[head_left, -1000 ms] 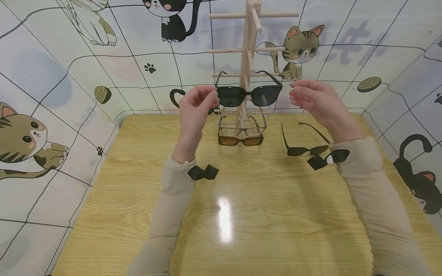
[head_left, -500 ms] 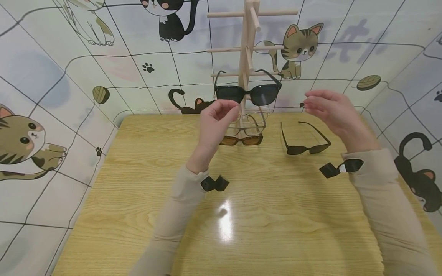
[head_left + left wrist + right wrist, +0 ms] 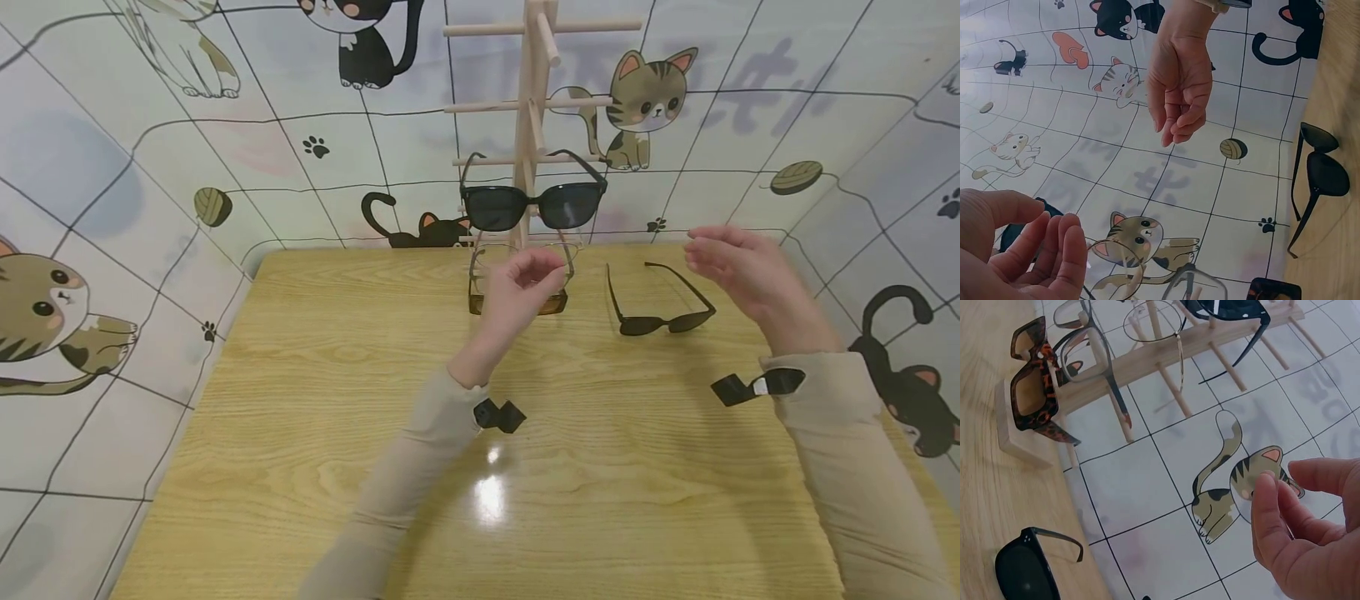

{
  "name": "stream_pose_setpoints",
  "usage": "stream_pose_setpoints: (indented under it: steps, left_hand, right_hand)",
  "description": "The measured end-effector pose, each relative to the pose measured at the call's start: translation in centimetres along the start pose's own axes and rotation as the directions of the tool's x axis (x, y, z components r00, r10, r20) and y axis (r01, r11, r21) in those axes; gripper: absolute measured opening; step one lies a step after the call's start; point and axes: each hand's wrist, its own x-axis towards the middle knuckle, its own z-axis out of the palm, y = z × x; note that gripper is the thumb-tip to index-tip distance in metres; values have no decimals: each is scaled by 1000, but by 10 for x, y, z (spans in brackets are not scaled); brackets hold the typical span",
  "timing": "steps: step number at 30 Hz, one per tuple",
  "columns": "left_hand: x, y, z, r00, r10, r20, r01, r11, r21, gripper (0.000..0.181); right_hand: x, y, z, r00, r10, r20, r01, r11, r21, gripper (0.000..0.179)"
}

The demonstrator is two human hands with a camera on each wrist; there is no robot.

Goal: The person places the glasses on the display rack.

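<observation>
My left hand [image 3: 517,296] is in front of the lower part of the wooden stand [image 3: 531,75], fingers loosely bent and nothing between them. It partly covers the lower glasses in the head view. To the right, my right hand [image 3: 753,283] hovers in the air, also holding nothing, its fingers and thumb apart in the right wrist view. Black sunglasses [image 3: 495,208] hang on the stand above my left hand. A second pair of dark sunglasses [image 3: 686,322] lies on the table with its temples unfolded, between the two hands and nearest my right one.
Lower on the stand are thin wire-rimmed glasses [image 3: 1154,341], clear-framed glasses [image 3: 1088,353] and tortoiseshell sunglasses [image 3: 1034,394]. Bare pegs [image 3: 600,25] stick out near the stand's top. Behind the wooden table [image 3: 315,350] hangs a cat-patterned backdrop [image 3: 285,192].
My left hand has moved from beside the hanging sunglasses' left edge down and to the right. My right hand has drawn away to the right and lower. The sunglasses stay on the stand.
</observation>
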Motion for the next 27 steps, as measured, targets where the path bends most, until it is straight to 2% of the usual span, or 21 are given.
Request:
stream_pose_setpoints:
  steps: [7, 13, 20, 23, 27]
  left_hand:
    - [-2, -13, 14, 998, -15, 53, 14, 1000, 23, 13]
    - [-3, -23, 26, 997, -38, 67, 36, 999, 39, 11]
    - [-8, -36, 40, 996, -28, 82, 19, 994, 109, 12]
    - [-10, -42, 47, 993, -43, 106, 28, 991, 133, 11]
    - [-11, -53, 56, 990, -70, 125, 53, 989, 141, 9]
  right_hand:
    - [-2, 14, -21, 1000, -7, -13, 6, 998, -69, 8]
    - [-3, 24, -36, 999, 37, -32, -37, 999, 10, 11]
    - [-2, 34, -51, 997, 67, -31, -66, 998, 15, 16]
    - [-1, 39, -57, 997, 80, -21, -78, 995, 69, 20]
    - [0, 45, -63, 994, 97, -46, -94, 993, 66, 20]
